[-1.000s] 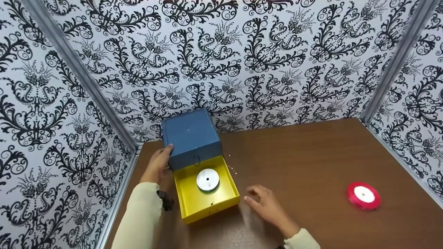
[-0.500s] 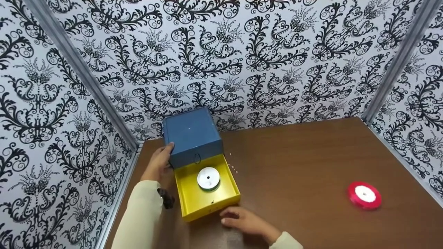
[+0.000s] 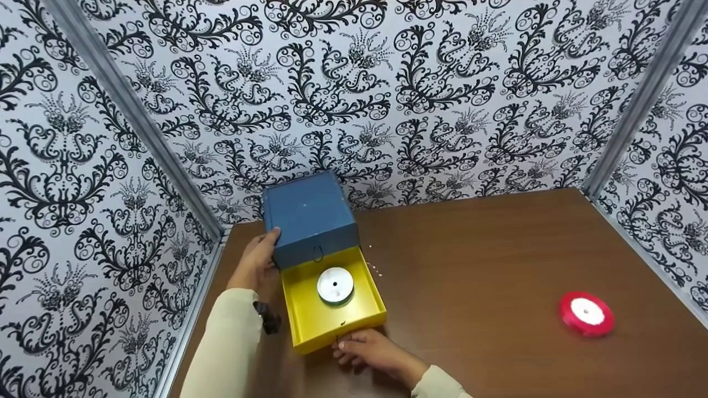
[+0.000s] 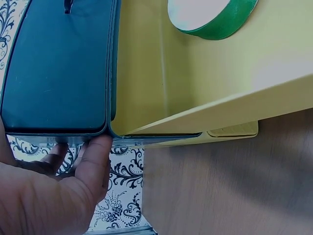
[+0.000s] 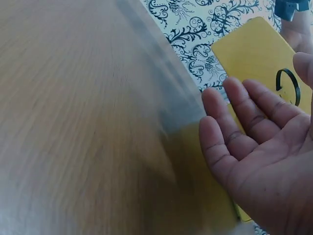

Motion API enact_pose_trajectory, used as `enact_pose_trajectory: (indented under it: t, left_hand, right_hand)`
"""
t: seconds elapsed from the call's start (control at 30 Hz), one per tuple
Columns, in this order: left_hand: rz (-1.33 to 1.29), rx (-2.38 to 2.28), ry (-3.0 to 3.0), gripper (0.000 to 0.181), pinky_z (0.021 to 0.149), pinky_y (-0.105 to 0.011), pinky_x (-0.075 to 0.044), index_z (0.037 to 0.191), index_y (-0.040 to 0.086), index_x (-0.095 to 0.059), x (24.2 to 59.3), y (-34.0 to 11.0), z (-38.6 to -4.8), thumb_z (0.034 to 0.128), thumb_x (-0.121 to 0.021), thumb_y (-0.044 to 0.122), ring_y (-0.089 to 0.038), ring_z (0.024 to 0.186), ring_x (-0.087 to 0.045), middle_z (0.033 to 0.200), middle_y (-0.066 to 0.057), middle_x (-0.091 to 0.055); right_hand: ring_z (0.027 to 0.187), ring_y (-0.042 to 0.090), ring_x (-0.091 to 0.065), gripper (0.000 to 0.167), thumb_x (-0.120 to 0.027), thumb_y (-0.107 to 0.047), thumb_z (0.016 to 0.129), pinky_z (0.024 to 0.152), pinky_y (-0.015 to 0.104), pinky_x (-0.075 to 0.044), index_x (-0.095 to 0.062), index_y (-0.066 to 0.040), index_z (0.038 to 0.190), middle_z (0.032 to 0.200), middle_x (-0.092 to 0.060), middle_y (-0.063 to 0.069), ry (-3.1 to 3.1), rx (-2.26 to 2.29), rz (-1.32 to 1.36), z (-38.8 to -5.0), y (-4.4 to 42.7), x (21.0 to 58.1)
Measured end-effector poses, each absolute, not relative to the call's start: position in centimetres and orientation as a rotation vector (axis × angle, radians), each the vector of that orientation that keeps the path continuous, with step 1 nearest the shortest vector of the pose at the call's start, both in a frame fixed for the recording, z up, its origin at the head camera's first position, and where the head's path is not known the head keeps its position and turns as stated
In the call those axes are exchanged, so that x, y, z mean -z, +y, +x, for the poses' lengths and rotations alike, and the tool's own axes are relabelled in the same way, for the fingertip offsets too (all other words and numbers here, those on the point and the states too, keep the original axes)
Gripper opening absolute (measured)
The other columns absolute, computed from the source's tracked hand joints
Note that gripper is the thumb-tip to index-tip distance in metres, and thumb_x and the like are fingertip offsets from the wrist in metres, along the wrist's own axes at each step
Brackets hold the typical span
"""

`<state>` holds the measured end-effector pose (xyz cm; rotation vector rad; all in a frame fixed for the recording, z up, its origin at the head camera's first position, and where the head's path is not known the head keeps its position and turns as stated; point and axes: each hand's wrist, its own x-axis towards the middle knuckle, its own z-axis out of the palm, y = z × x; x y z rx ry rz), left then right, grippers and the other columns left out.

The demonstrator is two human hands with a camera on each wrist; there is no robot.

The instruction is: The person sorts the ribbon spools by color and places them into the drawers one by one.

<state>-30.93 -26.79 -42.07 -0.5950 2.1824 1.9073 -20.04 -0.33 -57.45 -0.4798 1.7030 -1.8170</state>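
Observation:
A blue box (image 3: 310,210) stands at the back left with its yellow drawer (image 3: 310,331) pulled out towards the front. Inside the drawer lies a white-faced spool (image 3: 335,284), whose green ribbon (image 4: 225,22) shows in the left wrist view. My left hand (image 3: 255,260) holds the blue box at its left side, thumb near the top edge, fingers (image 4: 95,161) against its side. My right hand (image 3: 373,354) is at the drawer's front, fingers loosely bent, palm facing the drawer. In the right wrist view a dark loop (image 5: 296,88) on the yellow front is beside the right fingers (image 5: 249,107).
A red ribbon spool (image 3: 586,313) lies on the right of the brown table (image 3: 470,276). Small pale bits (image 3: 375,269) lie beside the drawer's right edge. Patterned walls (image 3: 359,110) rise behind and at both sides.
My right hand has moved left from beside the drawer's right corner to its front. My left hand stays on the blue box, and the drawer stands as before.

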Motion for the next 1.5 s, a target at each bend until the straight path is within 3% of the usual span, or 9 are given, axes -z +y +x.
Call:
enact_pose_trajectory:
  t: [0.3, 0.73, 0.97, 1.5]
  left_hand:
    - [-0.599, -1.918, 2.189, 0.076, 0.111, -0.051, -0.036, 0.157, 0.006, -0.022, 42.3, -26.8, -31.1, 0.1016, -0.047, 0.05, -0.04, 0.136, -0.038, 0.152, -0.024, -0.034]
    - [-0.584, -1.962, 2.177, 0.075, 0.112, -0.053, -0.033, 0.156, 0.002, -0.02, 42.9, -27.2, -30.6, 0.1027, -0.047, 0.046, -0.043, 0.138, -0.033, 0.154, -0.028, -0.027]
    - [-0.578, -1.978, 2.156, 0.072, 0.109, -0.053, -0.037, 0.157, 0.005, -0.022, 42.5, -26.9, -30.7, 0.1032, -0.047, 0.047, -0.041, 0.137, -0.037, 0.154, -0.027, -0.029]
    - [-0.589, -1.922, 2.263, 0.069, 0.112, -0.051, -0.033, 0.152, 0.003, -0.032, 42.1, -26.5, -30.8, 0.1023, -0.048, 0.048, -0.042, 0.135, -0.038, 0.151, -0.027, -0.035]
  right_hand:
    - [0.094, 0.023, -0.069, 0.03, -0.057, -0.012, 0.097, 0.075, 0.03, -0.055, -0.067, 0.007, 0.119, 0.109, -0.071, 0.015, 1.565, 1.874, -0.474, -20.6, -0.2, 57.8]
    - [0.092, 0.021, -0.069, 0.032, -0.054, -0.01, 0.095, 0.074, 0.028, -0.055, -0.067, 0.007, 0.119, 0.114, -0.07, 0.017, 1.567, 1.892, -0.513, -22.1, -0.9, 57.2]
    - [0.096, 0.025, -0.067, 0.031, -0.054, -0.01, 0.098, 0.084, 0.036, -0.055, -0.066, 0.004, 0.123, 0.119, -0.068, 0.018, 1.55, 1.851, -0.518, -24.0, -0.9, 56.2]
    - [0.102, 0.028, -0.067, 0.031, -0.052, -0.011, 0.1, 0.092, 0.047, -0.052, -0.065, 0.003, 0.124, 0.124, -0.066, 0.017, 1.607, 1.846, -0.495, -28.7, -2.9, 54.6]
